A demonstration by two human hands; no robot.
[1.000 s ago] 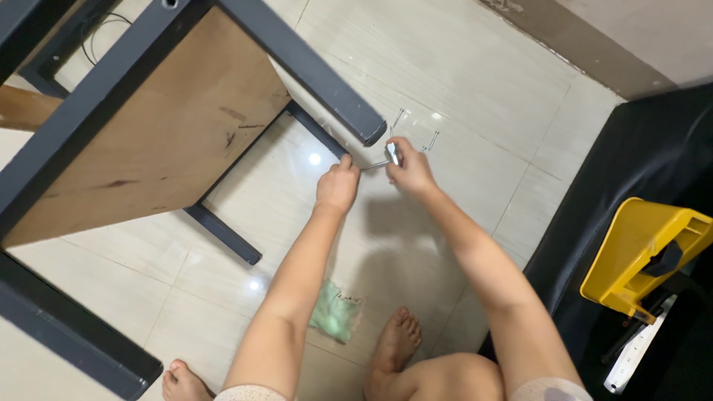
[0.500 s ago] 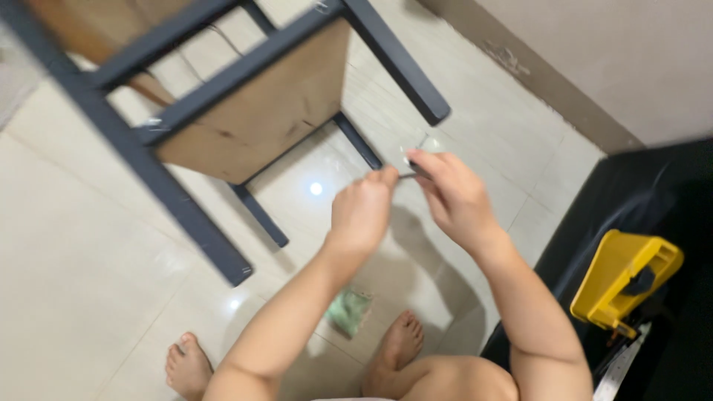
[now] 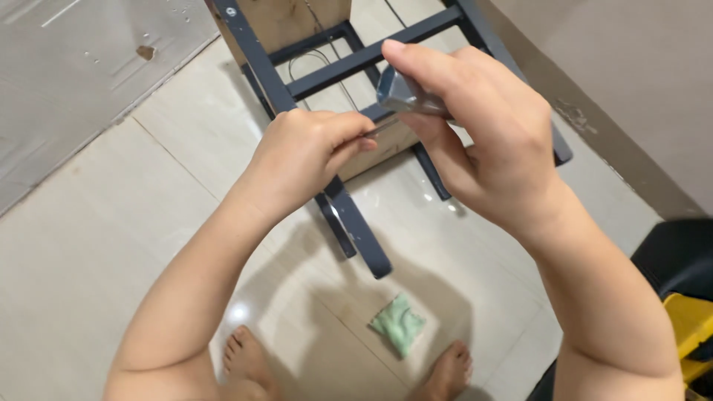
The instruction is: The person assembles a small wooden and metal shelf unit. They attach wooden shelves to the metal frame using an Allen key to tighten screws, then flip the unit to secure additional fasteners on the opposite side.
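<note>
Metal tool [image 3: 405, 95] half-hidden inside right hand [image 3: 483, 134], identity unclear.

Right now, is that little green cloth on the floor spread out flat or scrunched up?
Scrunched a bit. The green cloth lies on the tile floor with wrinkles and uneven edges, not smoothed flat.

No packages, labels, signs or screens visible.

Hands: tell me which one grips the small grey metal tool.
The right hand: its fingers wrap the grey metal tool. The left hand only pinches a thin metal piece.
</note>
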